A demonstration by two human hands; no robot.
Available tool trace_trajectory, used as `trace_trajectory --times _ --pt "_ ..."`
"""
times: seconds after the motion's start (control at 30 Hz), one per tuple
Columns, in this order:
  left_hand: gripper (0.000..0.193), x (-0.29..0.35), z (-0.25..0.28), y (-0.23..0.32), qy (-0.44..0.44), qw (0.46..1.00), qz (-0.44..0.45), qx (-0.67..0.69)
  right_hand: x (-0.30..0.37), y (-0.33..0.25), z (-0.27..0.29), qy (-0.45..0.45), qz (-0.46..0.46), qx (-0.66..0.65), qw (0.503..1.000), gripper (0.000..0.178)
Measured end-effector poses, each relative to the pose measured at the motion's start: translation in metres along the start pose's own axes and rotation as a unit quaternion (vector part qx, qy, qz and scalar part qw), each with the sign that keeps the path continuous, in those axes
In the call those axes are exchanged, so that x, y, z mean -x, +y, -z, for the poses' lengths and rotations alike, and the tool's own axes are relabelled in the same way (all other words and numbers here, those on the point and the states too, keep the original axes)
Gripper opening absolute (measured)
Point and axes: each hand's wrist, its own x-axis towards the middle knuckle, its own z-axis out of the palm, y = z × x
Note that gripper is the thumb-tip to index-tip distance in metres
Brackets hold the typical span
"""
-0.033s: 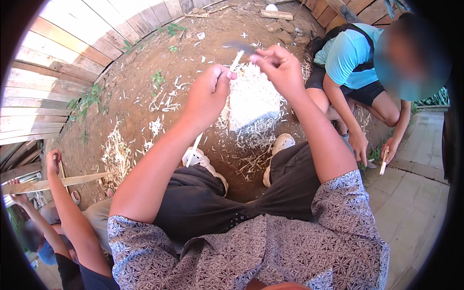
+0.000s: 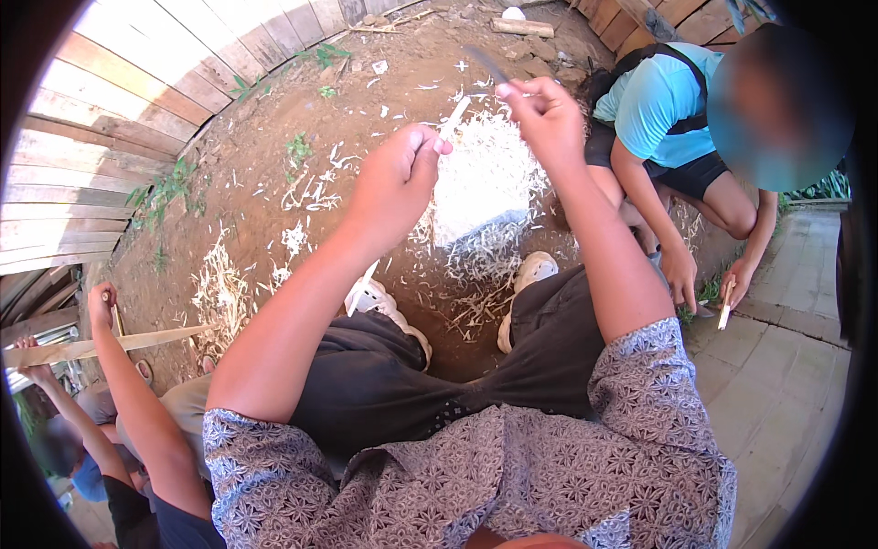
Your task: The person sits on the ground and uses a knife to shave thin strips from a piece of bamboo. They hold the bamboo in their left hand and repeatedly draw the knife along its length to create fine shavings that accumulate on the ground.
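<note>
My left hand [image 2: 400, 178] is closed round a pale wooden strip [image 2: 455, 112]. One end sticks up past the thumb, and the other shows below the wrist near my left shoe. To the right, my right hand [image 2: 546, 119] grips a knife [image 2: 486, 63], its handle mostly hidden by the fingers. The dark blade points up and to the left, apart from the strip's upper end. Below both hands, a whitish block-like heap [image 2: 480, 188] is strewn with pale shavings.
More shavings [image 2: 222, 297] lie on the dirt at left. A person in a turquoise shirt [image 2: 672, 91] crouches at right, holding a pale stick [image 2: 726, 306]. At lower left, another person's arm [image 2: 146, 393] reaches beside a long wooden slat [image 2: 119, 344]. A plank wall [image 2: 119, 110] curves behind.
My right hand has moved up and to the right with the knife. The blade, blurred near the strip's tip before, now stands higher and away from it. My left hand has hardly shifted.
</note>
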Motion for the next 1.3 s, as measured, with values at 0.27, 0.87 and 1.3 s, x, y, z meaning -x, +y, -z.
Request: trace_trajectory --times 0.27,0.87,1.3 --pt "0.028 0.002 0.007 -0.014 0.025 1.000 -0.008 -0.009 0.015 -0.023 0.010 -0.084 -0.024 -0.116 0.989 0.024" --pt "0.026 0.003 -0.004 -0.007 -0.043 0.999 -0.002 -0.029 0.013 -0.021 0.002 -0.080 -0.116 -0.143 0.980 0.031" --pt "0.027 -0.009 0.025 -0.023 -0.085 0.983 0.035 -0.162 0.013 -0.017 0.002 -0.179 -0.161 -0.124 0.963 0.032"
